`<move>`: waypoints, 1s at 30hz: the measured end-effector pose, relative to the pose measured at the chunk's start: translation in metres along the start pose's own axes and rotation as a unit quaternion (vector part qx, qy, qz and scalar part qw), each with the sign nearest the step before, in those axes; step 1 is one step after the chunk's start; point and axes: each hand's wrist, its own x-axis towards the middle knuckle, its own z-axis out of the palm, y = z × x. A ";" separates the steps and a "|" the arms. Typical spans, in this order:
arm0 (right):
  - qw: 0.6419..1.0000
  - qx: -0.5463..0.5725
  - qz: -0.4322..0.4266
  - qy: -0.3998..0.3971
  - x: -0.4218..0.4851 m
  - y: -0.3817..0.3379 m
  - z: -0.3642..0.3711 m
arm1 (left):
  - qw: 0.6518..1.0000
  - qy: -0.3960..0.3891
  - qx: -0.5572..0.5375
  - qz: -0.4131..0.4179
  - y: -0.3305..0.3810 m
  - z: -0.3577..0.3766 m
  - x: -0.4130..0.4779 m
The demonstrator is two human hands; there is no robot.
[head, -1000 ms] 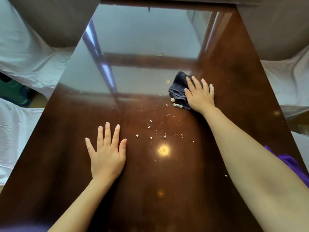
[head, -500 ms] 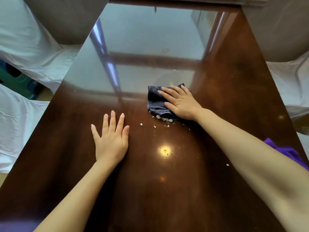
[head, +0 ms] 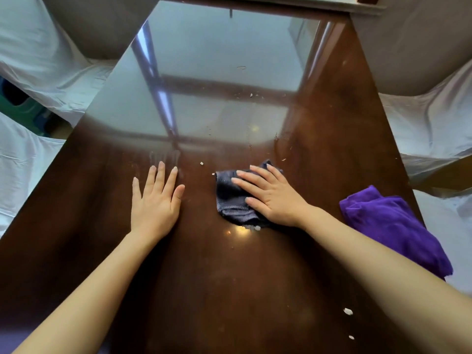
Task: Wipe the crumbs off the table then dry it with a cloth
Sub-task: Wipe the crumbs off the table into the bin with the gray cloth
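We look down on a glossy dark brown desk [head: 229, 290] whose far half mirrors a bright window. Our right hand [head: 270, 196] lies flat, fingers spread, pressing a crumpled dark grey cloth [head: 229, 198] against the desk near its middle; it pins the cloth under the palm and does not pinch it. The cloth sticks out to the left of the hand and beyond its fingertips. A small clump of pale crumbs [head: 252, 228] sits right at the cloth's near edge, touching it. Our left hand [head: 154, 200] rests palm down on the bare desk, fingers open and slightly fanned, holding nothing, well to the left of the cloth. Loose crumbs lie scattered: one just beyond the gap between the hands [head: 201, 163], a few farther off in the reflection [head: 251, 95], and two near the right forearm at the near side [head: 347, 311]. A folded purple cloth [head: 390, 226] lies at the desk's right edge, apart from the right hand. White-draped furniture [head: 431, 129] flanks the desk on both sides.
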 end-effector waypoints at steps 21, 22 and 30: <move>0.998 -0.027 0.052 0.035 0.032 0.031 -0.010 | 0.999 0.024 0.024 -0.023 0.012 0.012 -0.055; 0.998 -0.023 0.052 0.029 0.040 0.041 -0.013 | 0.999 0.024 0.023 -0.023 0.011 0.012 -0.054; 0.998 0.014 0.045 0.030 -0.008 0.065 -0.008 | 0.999 0.023 0.021 -0.025 0.010 0.013 -0.053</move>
